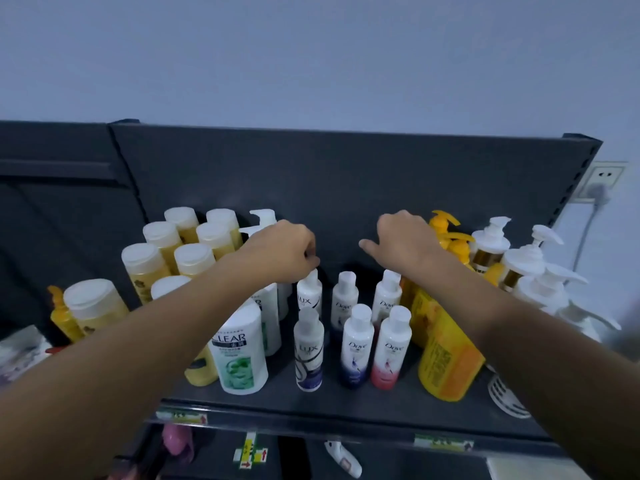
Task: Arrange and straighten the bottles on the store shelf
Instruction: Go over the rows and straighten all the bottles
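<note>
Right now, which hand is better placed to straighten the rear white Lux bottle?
Left. The left hand has its fingertips right over the cap of the rear white Lux bottle, while the right hand hovers farther right, by the yellow pump bottles.

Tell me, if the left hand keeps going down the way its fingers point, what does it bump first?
Probably the cap of the back Lux bottle. The left hand is curled right above it, fingertips at the cap; whether they already touch is unclear.

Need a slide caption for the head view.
Left hand at rear Lux bottle cap, right hand above the Dove bottles on a dark shelf.
</note>
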